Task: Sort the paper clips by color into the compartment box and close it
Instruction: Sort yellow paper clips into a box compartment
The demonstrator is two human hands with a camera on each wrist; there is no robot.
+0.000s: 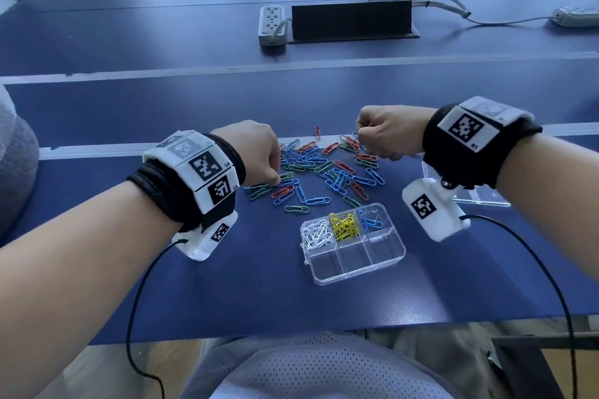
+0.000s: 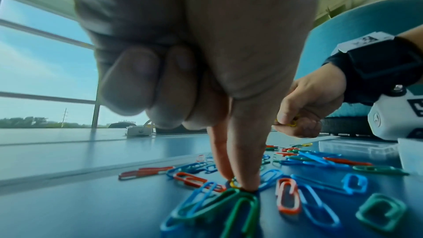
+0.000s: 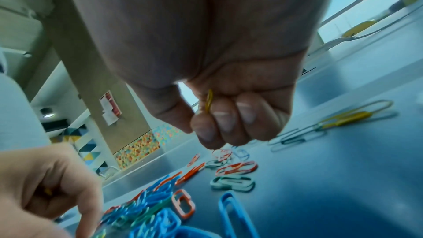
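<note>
The left hand (image 2: pixel 174 71) pinches a yellow clip (image 2: pixel 234 182) at lower centre (right hand (image 3: pixel 219 111) grips another), compartment box (image 1: pixel 385 264) nearer, lower right.

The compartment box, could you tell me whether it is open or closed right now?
Open: the compartment box shows no lid over its cells, with white, yellow and blue clips exposed in the far row.

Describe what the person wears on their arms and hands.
Both forearms are bare, no sleeves. Each wrist carries a black fabric band with white blocks printed with black square markers, a white camera housing below, and a thin black cable trailing off.
</note>
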